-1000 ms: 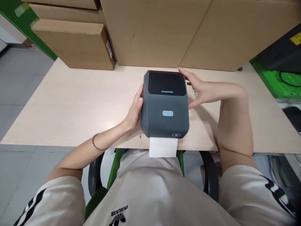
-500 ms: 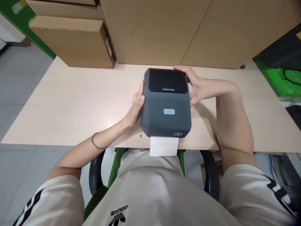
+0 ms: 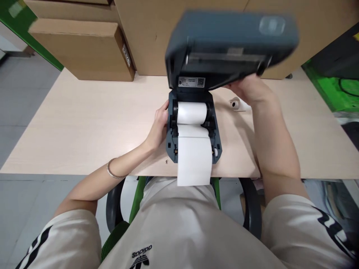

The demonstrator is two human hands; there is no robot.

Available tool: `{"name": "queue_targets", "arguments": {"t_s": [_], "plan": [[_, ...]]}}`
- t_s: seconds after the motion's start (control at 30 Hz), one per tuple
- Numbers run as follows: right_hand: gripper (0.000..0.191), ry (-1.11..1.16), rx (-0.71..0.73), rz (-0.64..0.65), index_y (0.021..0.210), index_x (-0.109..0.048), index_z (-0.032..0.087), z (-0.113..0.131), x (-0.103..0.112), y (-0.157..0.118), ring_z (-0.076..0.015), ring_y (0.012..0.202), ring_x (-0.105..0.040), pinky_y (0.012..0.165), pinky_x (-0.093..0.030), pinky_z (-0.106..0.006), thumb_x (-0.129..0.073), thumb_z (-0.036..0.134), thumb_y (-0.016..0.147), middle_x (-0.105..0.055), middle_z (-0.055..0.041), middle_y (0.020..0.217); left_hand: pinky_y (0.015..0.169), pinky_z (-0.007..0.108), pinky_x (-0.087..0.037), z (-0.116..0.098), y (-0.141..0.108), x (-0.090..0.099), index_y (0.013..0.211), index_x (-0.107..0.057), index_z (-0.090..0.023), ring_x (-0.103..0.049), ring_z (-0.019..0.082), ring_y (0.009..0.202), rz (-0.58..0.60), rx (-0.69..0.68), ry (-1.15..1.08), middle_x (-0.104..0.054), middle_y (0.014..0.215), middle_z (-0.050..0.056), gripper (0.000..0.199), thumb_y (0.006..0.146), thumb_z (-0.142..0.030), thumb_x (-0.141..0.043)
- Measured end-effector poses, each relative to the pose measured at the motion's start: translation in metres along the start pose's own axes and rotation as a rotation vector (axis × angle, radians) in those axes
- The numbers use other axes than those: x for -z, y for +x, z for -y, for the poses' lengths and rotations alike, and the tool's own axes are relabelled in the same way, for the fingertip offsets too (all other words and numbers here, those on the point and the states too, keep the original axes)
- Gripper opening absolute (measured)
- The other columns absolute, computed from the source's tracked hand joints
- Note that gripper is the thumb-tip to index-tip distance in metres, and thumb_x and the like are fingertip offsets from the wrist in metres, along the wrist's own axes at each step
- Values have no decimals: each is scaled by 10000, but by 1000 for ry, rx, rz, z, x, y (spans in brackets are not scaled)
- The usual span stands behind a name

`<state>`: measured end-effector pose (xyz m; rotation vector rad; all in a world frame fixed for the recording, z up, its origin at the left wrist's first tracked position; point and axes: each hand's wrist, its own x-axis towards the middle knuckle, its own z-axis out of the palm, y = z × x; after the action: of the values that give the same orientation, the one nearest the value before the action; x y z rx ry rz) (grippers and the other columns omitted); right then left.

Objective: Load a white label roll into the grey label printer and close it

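A dark grey label printer stands on the table with its lid swung up and back, slightly blurred. Inside sits a white roll of label paper. Its strip runs out over the front and hangs past the table edge. My left hand grips the left side of the printer's base, some fingers hidden behind it. At the lid's right lower edge, my right hand is closed on the raised lid, with its fingertips partly hidden.
A small white paper roll lies on the table right of the printer, partly behind my right wrist. Large cardboard boxes line the back, just behind the raised lid. A flatter carton stands at the back left.
The printer's lid has gone from closed to raised, lifted by my right hand. The paper roll inside and the small roll on the table now show. My left hand stays at the printer's side.
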<state>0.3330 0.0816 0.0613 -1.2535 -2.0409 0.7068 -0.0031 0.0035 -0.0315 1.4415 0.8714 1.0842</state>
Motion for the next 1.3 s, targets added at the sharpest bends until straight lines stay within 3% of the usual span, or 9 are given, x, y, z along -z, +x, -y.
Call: {"name": "queue_targets", "arguments": {"t_s": [0.13,0.33,0.5,0.63,0.77,0.9,1.03,1.2,1.3], "plan": [[1160,281,-196,-120,1479,-719,329,-15,-28,17,-414,1347,-712,1168,-623,-661,-399,1175,753,-794,-68,1469,1352,537,-513,5,0,9,1726,-420,-426,-427,397,1712,46,-23,81,-372,1873,58,890,976,-733,-788],[1018,232,-332,-239,1283,-777,275,-19,-45,19,-380,1127,-775,1033,-642,-603,-432,1110,815,-822,-125,1340,1276,515,-578,4,-2,8,1692,-490,-415,-515,383,1655,10,-65,100,-488,1821,62,779,1012,-687,-756],[801,-35,-271,-312,1003,-733,265,3,-34,6,-335,1023,-731,999,-600,-603,-415,1000,980,-823,-147,1181,1316,576,-539,3,-4,6,1716,-489,-346,-518,409,1672,-17,-76,131,-528,1811,92,800,1018,-648,-736],[509,-370,-214,-440,850,-671,280,43,-31,-9,-371,963,-710,964,-564,-618,-622,750,1040,-780,-133,948,1310,603,-546,4,-3,5,1723,-515,-323,-604,416,1597,-43,-39,128,-595,1763,86,794,1007,-579,-743],[367,-471,33,-92,1148,-812,251,68,-45,-17,-416,1167,-733,1098,-543,-630,-644,560,1041,-812,-144,1158,1291,613,-566,5,-3,4,1754,-484,-321,-674,412,1514,-41,-15,111,-645,1719,82,825,1021,-615,-723],[734,-511,136,270,1547,-720,225,65,-61,-17,-483,1423,-668,1247,-454,-705,-774,600,918,-759,-156,1512,1311,611,-551,6,-3,3,1735,-522,-320,-625,425,1570,-70,-36,127,-621,1744,70,837,1012,-688,-729],[871,-597,186,261,1587,-685,183,60,-69,-19,-469,1401,-706,1351,-353,-755,-867,529,809,-793,-169,1453,1325,611,-538,5,-2,1,1731,-533,-298,-595,440,1600,-72,-26,121,-612,1751,65,849,1004,-690,-731],[654,-606,243,198,1382,-786,258,64,-73,-20,-428,1172,-787,1381,-349,-769,-880,402,750,-850,-100,1197,1356,589,-509,2,-2,0,1719,-554,-285,-524,432,1666,-100,-28,137,-579,1775,47,807,989,-574,-743],[643,-556,248,145,1346,-773,261,69,-70,-20,-440,1193,-766,1379,-338,-786,-875,430,734,-818,-108,1210,1347,557,-523,-1,-2,0,1716,-559,-259,-522,421,1671,-100,-25,150,-579,1771,52,788,987,-506,-727]]}}
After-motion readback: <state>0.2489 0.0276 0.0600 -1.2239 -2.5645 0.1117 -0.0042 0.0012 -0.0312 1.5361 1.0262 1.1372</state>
